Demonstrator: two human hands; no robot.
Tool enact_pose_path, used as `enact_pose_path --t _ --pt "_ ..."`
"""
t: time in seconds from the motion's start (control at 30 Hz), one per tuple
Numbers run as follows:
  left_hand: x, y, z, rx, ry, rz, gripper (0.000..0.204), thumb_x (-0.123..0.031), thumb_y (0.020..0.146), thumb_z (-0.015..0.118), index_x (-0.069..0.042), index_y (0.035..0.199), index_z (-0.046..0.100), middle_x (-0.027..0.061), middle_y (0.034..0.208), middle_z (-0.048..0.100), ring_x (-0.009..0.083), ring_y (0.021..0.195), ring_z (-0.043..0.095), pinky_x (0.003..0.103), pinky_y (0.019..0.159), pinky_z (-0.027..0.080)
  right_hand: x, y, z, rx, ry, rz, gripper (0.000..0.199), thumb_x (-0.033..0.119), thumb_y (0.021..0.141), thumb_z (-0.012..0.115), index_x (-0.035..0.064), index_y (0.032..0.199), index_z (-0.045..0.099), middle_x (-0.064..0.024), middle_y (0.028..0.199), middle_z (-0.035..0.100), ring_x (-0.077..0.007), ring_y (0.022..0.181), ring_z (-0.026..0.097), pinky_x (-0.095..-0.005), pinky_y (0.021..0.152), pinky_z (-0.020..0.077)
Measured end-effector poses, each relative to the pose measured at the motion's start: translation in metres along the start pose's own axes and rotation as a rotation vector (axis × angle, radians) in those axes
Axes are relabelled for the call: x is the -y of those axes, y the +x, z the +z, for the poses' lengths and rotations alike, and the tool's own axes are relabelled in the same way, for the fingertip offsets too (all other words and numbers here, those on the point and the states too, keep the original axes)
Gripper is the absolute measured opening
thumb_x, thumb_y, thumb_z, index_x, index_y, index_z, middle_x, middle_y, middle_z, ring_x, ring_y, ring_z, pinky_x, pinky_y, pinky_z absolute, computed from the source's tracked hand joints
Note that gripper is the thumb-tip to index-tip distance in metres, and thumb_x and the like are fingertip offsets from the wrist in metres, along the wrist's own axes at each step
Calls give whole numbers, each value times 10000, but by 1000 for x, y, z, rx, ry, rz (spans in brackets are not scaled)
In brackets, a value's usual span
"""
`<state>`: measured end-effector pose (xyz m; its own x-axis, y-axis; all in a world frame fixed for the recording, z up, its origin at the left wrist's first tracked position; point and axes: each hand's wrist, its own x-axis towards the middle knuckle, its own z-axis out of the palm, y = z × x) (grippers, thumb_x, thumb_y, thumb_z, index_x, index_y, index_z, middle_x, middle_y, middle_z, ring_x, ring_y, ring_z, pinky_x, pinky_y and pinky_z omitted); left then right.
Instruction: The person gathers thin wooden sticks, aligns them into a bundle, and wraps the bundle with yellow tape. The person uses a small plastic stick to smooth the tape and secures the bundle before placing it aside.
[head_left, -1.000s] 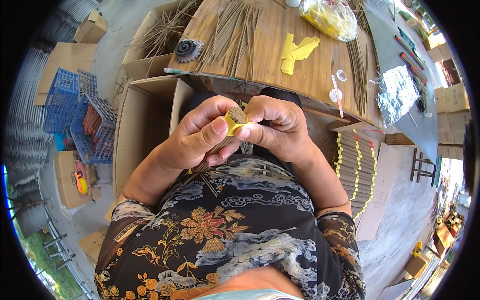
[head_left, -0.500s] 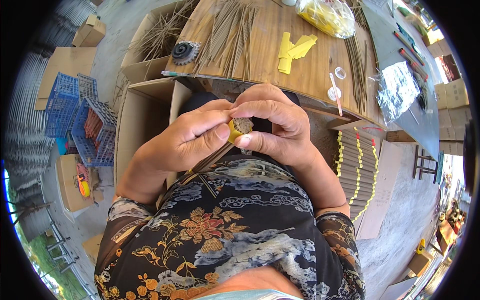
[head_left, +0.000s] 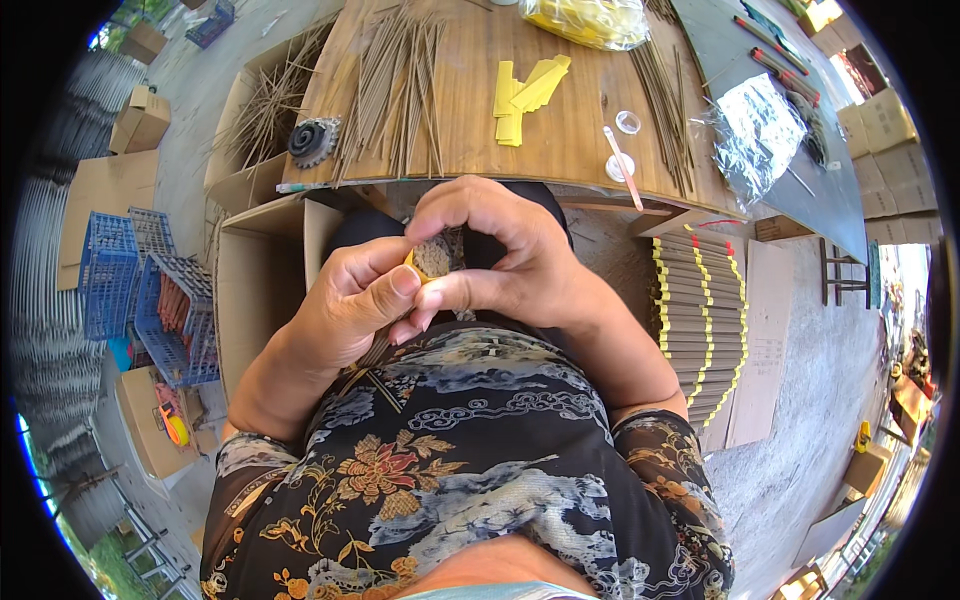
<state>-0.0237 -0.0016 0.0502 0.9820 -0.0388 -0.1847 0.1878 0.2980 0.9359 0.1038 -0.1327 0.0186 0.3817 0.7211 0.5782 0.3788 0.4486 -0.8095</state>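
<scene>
Hands meet at lap level below the worktop's (head_left: 470, 150) near edge: left hand (head_left: 350, 310) & right hand (head_left: 510, 260) both pinched on a small yellow-wrapped bundle (head_left: 430, 260), held close to steady it; yellow paper strips (head_left: 525, 92) wait mid-worktop

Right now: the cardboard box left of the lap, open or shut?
Open. The cardboard box has its flaps folded outward, showing the inside walls; contents cannot be told.
</scene>
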Motion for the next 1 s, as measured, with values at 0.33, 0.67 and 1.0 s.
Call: enact_pose_path --t 0.33,0.67,1.0 --pt "-22 18 -14 -252 134 443 384 -316 854 544 46 978 509 80 706 519 82 524 422 183 465 343 -59 -76 -138 -513 -1137 925 435 451 764 604 27 854 638 -135 813 615 -260 797 589 -342 691 443" --pt "-19 36 -18 -200 49 494 419 -330 877 494 58 1034 474 122 887 480 93 503 428 210 442 337 -87 -95 -132 -619 -588 830 252 269 807 595 22 815 646 -74 636 594 -137 543 535 -272 530 413" --pt "-25 33 -31 -8 -304 540 291 -263 893 480 -19 1024 567 91 912 553 115 518 447 228 461 348 22 -19 -30 -258 307 367 182 57 897 445 -6 1028 557 -30 713 578 -36 546 451 -147 489 354"
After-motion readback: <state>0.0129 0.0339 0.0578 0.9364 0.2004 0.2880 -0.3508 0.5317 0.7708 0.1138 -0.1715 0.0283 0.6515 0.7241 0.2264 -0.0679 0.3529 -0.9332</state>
